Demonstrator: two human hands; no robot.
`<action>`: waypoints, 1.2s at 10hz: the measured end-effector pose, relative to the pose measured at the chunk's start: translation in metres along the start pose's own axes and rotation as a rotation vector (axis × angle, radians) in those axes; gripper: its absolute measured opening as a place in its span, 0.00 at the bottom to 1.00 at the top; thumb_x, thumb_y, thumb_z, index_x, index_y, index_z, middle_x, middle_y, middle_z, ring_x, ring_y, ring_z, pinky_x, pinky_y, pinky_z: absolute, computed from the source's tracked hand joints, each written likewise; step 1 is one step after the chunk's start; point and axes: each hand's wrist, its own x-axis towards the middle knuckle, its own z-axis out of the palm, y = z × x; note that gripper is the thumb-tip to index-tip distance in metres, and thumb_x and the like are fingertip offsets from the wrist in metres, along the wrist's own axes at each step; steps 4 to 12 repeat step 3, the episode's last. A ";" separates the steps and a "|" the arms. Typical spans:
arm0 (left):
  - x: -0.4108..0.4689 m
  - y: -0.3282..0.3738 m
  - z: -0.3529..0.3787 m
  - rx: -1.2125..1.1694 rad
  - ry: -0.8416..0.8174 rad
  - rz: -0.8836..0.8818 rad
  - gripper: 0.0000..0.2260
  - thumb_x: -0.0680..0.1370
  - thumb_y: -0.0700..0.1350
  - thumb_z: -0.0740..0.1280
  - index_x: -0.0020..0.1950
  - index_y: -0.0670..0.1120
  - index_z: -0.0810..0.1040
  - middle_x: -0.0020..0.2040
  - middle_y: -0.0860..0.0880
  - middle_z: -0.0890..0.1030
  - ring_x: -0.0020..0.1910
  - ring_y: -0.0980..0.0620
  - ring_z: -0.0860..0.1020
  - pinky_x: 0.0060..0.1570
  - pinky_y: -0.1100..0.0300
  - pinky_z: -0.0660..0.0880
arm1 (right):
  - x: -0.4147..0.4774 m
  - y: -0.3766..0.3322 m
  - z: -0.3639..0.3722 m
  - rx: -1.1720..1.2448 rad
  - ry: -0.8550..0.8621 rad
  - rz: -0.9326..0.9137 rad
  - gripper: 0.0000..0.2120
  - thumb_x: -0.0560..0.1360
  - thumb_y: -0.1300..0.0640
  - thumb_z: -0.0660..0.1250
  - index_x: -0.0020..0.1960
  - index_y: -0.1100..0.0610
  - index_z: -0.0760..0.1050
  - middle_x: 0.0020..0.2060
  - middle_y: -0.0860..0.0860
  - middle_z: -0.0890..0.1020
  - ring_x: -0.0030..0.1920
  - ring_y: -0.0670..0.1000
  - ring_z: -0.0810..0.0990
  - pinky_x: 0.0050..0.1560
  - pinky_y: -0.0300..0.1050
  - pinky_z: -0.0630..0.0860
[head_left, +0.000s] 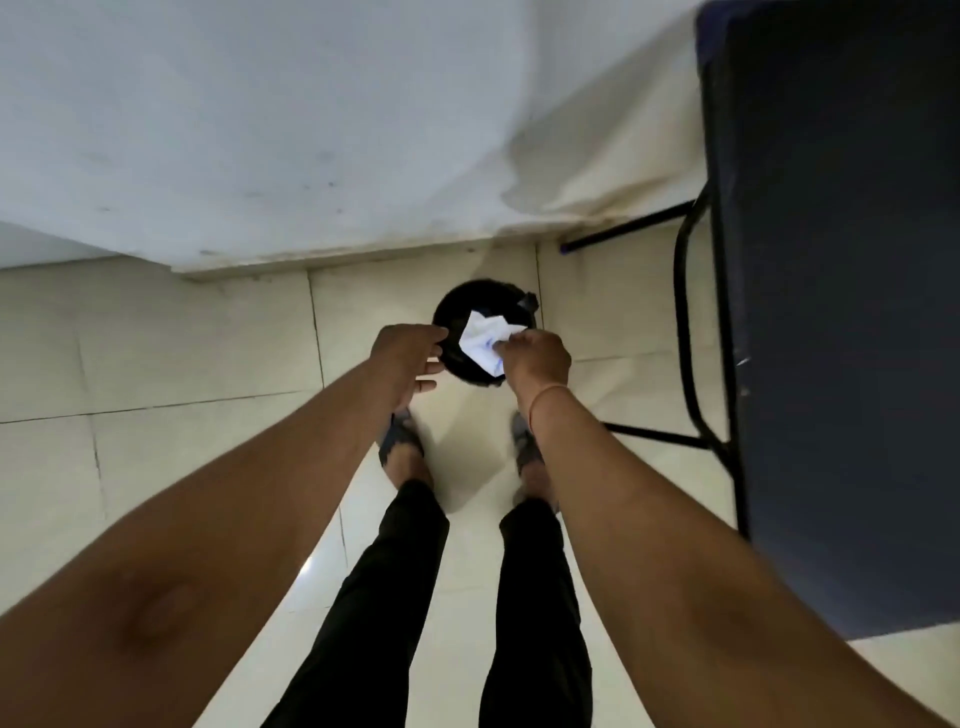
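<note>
A round black bin (480, 299) with a dark liner stands on the tiled floor by the wall, straight ahead of my feet. My right hand (535, 358) pinches a crumpled white paper (485, 338) with blue marks and holds it over the bin's opening. My left hand (413, 361) hovers at the bin's left rim with its fingers relaxed and holds nothing. Both arms reach forward and down.
A dark blue table top (841, 312) on black metal legs (688, 332) fills the right side. A white wall (311, 130) rises behind the bin. My legs in black trousers and sandals (397, 439) stand on pale floor tiles (156, 338).
</note>
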 end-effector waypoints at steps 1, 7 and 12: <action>0.046 -0.012 0.002 0.040 -0.010 -0.009 0.06 0.82 0.47 0.71 0.56 0.46 0.80 0.45 0.48 0.80 0.39 0.49 0.78 0.41 0.54 0.73 | 0.043 0.020 0.036 -0.001 0.007 0.066 0.12 0.76 0.50 0.72 0.54 0.57 0.86 0.57 0.56 0.88 0.60 0.58 0.86 0.58 0.43 0.79; 0.102 -0.023 0.011 0.083 0.013 0.041 0.08 0.83 0.46 0.69 0.59 0.45 0.81 0.46 0.48 0.79 0.41 0.50 0.78 0.50 0.50 0.74 | 0.144 0.072 0.108 0.291 -0.057 0.253 0.36 0.62 0.45 0.74 0.67 0.59 0.78 0.64 0.61 0.84 0.63 0.63 0.84 0.63 0.59 0.82; 0.102 -0.023 0.011 0.083 0.013 0.041 0.08 0.83 0.46 0.69 0.59 0.45 0.81 0.46 0.48 0.79 0.41 0.50 0.78 0.50 0.50 0.74 | 0.144 0.072 0.108 0.291 -0.057 0.253 0.36 0.62 0.45 0.74 0.67 0.59 0.78 0.64 0.61 0.84 0.63 0.63 0.84 0.63 0.59 0.82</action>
